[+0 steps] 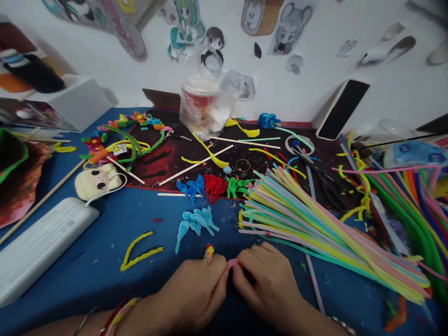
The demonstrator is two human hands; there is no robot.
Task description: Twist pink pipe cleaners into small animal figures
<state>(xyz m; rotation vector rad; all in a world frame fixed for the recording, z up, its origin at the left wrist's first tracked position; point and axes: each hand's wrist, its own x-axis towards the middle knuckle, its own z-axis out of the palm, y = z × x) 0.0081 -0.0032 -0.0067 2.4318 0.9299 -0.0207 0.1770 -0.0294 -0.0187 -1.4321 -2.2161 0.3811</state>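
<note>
A short pink pipe cleaner (231, 264) is pinched between both hands at the near edge of the table. My left hand (199, 289) is closed on its left end and wears a ring of coloured pipe cleaner (209, 253) on one finger. Its right end is in the closed fingers of my right hand (268, 275). Most of the strip is hidden by the fingers. Just beyond the hands lies a light-blue bent pipe-cleaner piece (196, 221). Further left rests a bent yellow pipe cleaner (140, 252).
A large pastel pipe-cleaner bundle (325, 233) lies right, beside black scissors (325, 182). Blue, red and green pipe-cleaner pieces (215, 187) sit mid-table. A white power strip (45, 247) and a plush-cased item (98, 182) are left. A plastic-wrapped cup (203, 105) stands at the back.
</note>
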